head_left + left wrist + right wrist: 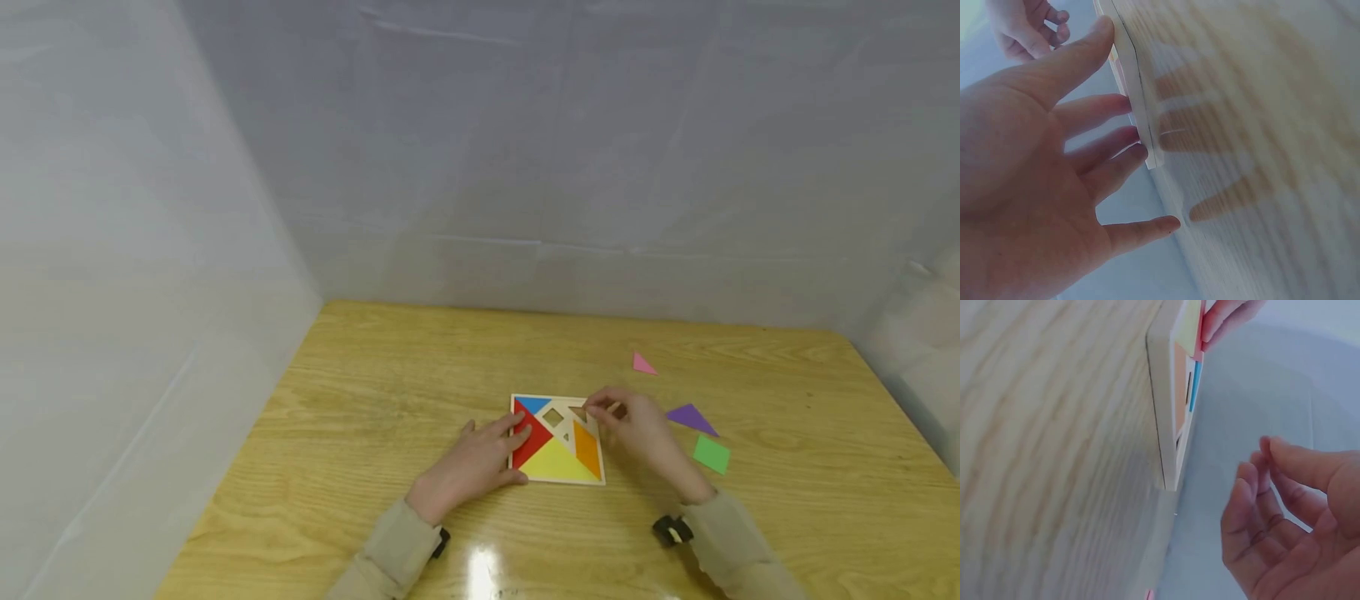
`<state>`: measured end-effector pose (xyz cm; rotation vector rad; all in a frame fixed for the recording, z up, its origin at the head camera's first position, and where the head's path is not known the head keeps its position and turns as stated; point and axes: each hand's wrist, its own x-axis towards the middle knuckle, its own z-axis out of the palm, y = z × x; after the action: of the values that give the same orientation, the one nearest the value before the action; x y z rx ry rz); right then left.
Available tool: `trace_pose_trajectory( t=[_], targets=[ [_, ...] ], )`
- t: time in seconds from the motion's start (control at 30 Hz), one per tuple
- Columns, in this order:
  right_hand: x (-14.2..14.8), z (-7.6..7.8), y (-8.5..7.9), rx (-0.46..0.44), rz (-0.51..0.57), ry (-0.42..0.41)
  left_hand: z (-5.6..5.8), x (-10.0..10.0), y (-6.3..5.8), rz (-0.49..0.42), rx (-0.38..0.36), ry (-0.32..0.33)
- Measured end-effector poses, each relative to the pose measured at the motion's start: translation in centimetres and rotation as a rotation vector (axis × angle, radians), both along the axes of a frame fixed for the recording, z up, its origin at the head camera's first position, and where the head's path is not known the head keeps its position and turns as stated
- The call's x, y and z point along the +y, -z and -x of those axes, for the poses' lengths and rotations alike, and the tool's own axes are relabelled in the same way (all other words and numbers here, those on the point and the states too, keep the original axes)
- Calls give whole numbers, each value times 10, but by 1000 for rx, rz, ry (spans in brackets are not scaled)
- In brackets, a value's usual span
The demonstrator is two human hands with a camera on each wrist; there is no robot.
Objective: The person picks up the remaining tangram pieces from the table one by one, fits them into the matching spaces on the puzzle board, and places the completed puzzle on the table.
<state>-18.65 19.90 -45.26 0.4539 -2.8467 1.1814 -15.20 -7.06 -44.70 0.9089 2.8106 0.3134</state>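
Observation:
A square wooden tangram board [539, 481] lies on the table with a red triangle [527, 444], a blue triangle [532, 404], a yellow triangle [558, 463] and an orange parallelogram [587, 450] in it. Square and triangular openings show at its upper right. My left hand [472, 467] rests with spread fingers over the board's left side, fingertips on the red triangle and thumb by the lower left corner. Above the upper right corner is my right hand [637, 429]. In the right wrist view its thumb meets the index fingertip, other fingers curled, and no piece shows between them.
To the board's right lie a pink triangle [642, 364], a purple triangle [693, 418] and a green square [712, 454]. The wooden table [337, 400] is bounded by pale sheeting [480, 167] at the back and left.

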Motion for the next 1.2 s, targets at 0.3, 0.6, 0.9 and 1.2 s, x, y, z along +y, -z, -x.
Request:
trace_pose_trajectory(
  t=[0.3,0.6,0.9,1.2],
  targets=[
    [-3,-5,-4,135,-64,-35,1,-1,1,5,-1,-1],
    [4,-10,-3,180,-57,-20,1,-1,2,3,3,3],
    [21,-10,-6,216,-73,23,1,-1,0,-3,6,1],
    [38,-12,-12,219,-59,76,1,-1,1,2,6,-3]
  ],
)
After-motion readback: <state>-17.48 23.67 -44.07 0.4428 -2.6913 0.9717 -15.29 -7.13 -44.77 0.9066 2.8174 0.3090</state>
